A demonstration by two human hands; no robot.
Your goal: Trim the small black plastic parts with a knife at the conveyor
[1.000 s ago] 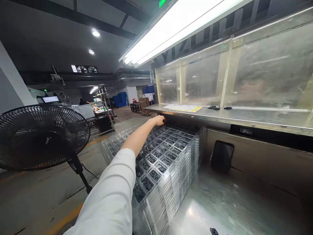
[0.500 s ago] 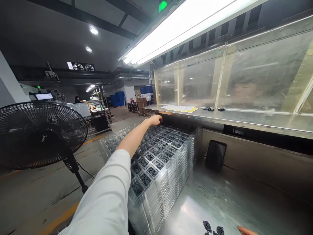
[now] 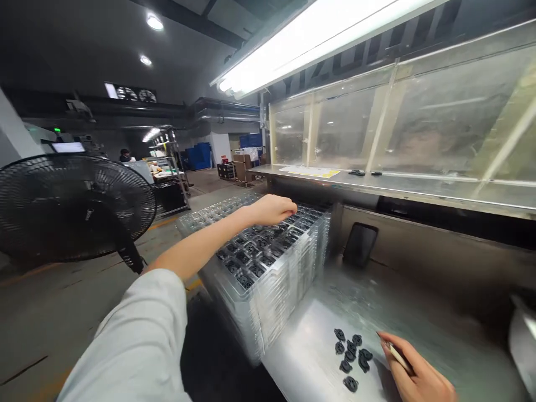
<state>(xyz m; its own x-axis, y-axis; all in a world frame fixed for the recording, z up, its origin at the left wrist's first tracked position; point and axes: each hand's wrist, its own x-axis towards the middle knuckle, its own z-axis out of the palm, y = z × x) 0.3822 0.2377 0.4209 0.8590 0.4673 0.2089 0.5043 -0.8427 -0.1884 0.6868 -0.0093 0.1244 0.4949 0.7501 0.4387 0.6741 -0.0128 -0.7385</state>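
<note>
Pinching a slim pen point(image 3: 397, 357) in the right hand point(image 3: 414, 374), just beside loose black rubber parts point(image 3: 349, 352) spread apart on a steel bench point(image 3: 310, 357), seemingly for easy picking; left hand point(image 3: 272, 210) curled above stacked clear plastic trays point(image 3: 268, 285), its grip unclear.

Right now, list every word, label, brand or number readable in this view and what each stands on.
Large dark lettering on the band above the glass panels: too blurred to read.
Paper sheet on the steel shelf: too small to read.
Fan hub: any mark too blurred to read.
Monitor screen: too small to read.
</note>
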